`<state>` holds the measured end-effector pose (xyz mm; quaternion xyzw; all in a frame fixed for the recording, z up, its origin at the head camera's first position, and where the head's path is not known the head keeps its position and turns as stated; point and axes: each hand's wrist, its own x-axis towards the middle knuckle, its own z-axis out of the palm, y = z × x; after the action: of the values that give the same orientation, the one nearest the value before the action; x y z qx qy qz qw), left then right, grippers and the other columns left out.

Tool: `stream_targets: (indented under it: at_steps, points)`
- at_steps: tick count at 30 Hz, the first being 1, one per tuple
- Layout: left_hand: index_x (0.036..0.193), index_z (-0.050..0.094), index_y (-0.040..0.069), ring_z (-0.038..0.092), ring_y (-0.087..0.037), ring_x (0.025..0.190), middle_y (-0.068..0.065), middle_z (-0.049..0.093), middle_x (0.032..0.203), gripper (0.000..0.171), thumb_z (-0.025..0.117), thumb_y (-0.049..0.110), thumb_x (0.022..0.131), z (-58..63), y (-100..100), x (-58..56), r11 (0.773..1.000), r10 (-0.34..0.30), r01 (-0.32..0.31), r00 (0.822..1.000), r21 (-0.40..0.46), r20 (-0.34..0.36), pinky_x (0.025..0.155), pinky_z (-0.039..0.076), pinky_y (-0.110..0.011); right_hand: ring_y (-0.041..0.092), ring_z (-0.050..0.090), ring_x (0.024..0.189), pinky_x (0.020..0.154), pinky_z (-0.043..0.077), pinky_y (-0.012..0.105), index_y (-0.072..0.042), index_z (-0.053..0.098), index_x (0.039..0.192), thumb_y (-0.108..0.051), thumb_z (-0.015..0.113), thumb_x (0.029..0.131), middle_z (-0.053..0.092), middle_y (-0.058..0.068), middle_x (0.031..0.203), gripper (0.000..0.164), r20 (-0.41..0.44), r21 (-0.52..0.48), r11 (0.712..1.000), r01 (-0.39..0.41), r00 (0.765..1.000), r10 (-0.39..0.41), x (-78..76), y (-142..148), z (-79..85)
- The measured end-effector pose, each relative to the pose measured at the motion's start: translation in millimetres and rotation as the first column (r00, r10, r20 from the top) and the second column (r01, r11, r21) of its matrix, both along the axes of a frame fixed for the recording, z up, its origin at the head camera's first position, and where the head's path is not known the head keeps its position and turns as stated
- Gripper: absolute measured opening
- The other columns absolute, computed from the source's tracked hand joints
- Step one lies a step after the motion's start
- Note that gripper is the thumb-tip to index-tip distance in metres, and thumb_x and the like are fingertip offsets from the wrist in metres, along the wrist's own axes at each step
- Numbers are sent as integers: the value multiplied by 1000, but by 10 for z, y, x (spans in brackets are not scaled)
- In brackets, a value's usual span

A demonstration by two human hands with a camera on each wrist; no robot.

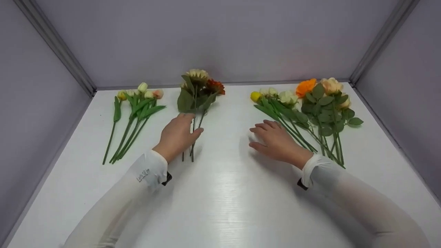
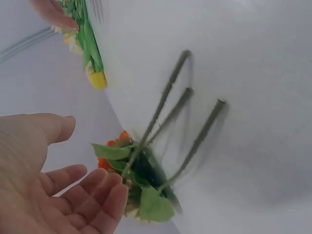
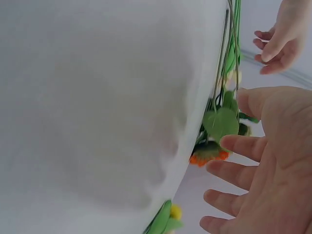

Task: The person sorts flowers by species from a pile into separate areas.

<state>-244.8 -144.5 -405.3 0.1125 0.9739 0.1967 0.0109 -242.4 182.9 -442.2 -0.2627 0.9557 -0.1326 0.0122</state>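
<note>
My left hand (image 1: pixel 177 136) is held over the stems of the middle bunch, where a cream flower (image 1: pixel 197 74) and a rust-red flower (image 1: pixel 216 86) lie at the back. In the left wrist view its fingers are loosely bent around nothing, with bare stems (image 2: pixel 200 141) beside them on the table. Over the table, left of the right-hand stems, is my right hand (image 1: pixel 275 141), with fingers spread and nothing held. Nearest to it are a yellow tulip (image 1: pixel 255 96) and its green leaves. The right wrist view shows that palm (image 3: pixel 282 161) bare.
On the left of the white table (image 1: pixel 227 199) lie tulips with white (image 1: pixel 142 87), yellow and pink heads. An orange flower (image 1: pixel 306 88) and peach roses (image 1: pixel 331 85) lie at the far right. Grey panels (image 1: pixel 220 41) wall the table at the back and sides.
</note>
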Motion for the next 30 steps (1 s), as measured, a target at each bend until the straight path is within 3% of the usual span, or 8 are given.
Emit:
stream_targets:
  at_steps: [3,6,9,13,19,24,27,30]
  points:
    - [151,48,5,50,-36,133,-18,52,145,65,63,45,101,27,202,47,993,-103,97,991,-72,-88,109,42,-51,43,36,143,117,24,62,-9,57,145,-45,61,103,52,15,149,56,-11,-3,999,41,999,-41,-61,169,10]
    - [157,41,10,40,-37,143,-17,43,156,70,60,48,102,27,419,93,972,-209,190,969,-141,-134,118,29,-52,43,37,142,116,25,64,-9,57,145,-44,60,103,52,16,148,55,-13,-8,995,96,995,-96,-119,351,6]
    - [161,35,16,30,-36,149,-13,34,163,73,57,53,102,10,624,144,952,-275,251,953,-176,-125,122,18,-55,45,39,140,113,28,66,-7,57,144,-41,59,104,54,18,146,52,-4,-6,990,141,990,-141,-167,526,2]
    - [163,31,21,23,-34,153,-10,28,166,76,54,59,101,-20,861,223,923,-351,325,931,-207,-101,123,12,-57,49,43,133,108,33,68,-3,61,138,-34,59,105,57,22,139,45,17,6,982,190,982,-190,-207,733,26]
    - [163,29,23,18,-32,155,-9,24,168,76,52,61,101,-92,1166,359,853,-480,453,876,-261,-50,123,10,-56,41,56,104,93,45,60,-3,75,112,-19,63,100,69,17,110,23,46,5,967,256,966,-256,-286,919,70]
    - [162,34,22,21,-31,154,-8,26,167,72,52,59,102,-209,1398,494,792,-574,548,819,-269,-22,123,13,-54,30,64,82,77,54,52,-5,76,101,-18,64,97,71,11,94,18,103,22,955,296,949,-297,-366,927,28]
    - [160,37,22,24,-30,153,-8,29,166,70,52,58,102,-255,1508,569,763,-613,588,790,-269,-13,123,15,-54,30,64,76,70,54,51,-4,74,97,-19,64,94,71,11,90,18,127,63,948,312,940,-318,-393,887,19]
    - [160,38,23,27,-30,152,-7,31,165,68,52,57,102,-268,1573,617,744,-635,612,772,-268,-1,123,17,-53,29,61,69,61,51,47,-5,72,87,-17,64,91,68,10,81,15,138,108,941,320,933,-333,-421,851,20]
